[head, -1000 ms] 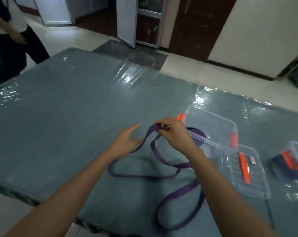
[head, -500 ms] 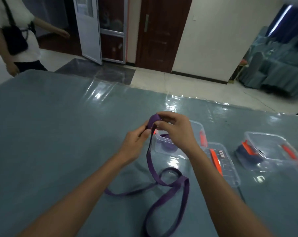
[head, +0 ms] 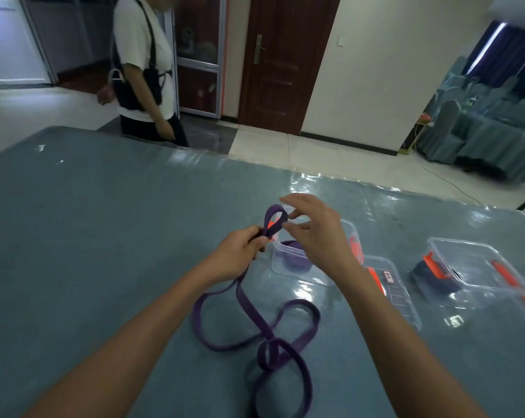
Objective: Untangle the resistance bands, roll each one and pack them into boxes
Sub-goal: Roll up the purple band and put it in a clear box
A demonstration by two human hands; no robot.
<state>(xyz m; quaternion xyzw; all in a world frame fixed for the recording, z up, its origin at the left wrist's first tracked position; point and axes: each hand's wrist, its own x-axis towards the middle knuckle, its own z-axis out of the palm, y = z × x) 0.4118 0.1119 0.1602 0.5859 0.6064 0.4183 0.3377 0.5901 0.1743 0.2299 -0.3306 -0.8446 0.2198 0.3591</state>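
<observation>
**Band pinched in our left hand, right hand loose beside the loop**

Head view: our left hand (head: 240, 251) is curled round the purple band (head: 249, 306), pinching two strands together just below a small upright loop (head: 274, 207). Our right hand (head: 315, 233) hangs just right of that loop with its fingers spread and slack, gripping nothing. It is blurred, so we cannot tell whether a fingertip touches the loop.

From our left hand the band drops to the grey-blue worktop (head: 104, 236) and lies there in wide curves. The strands cross near the front edge.

Behind our hands stands a clear box (head: 281, 260) with a rolled band (head: 296, 260), also purple, inside it. A clear lid (head: 403, 297) lies flat just right of the box. Further right is a second box (head: 481, 267) with orange clips. A dark band (head: 430, 279) sits at its left end, but we cannot tell whether it is inside or underneath.

A person (head: 140, 70) stands beyond the far edge of the worktop.
</observation>
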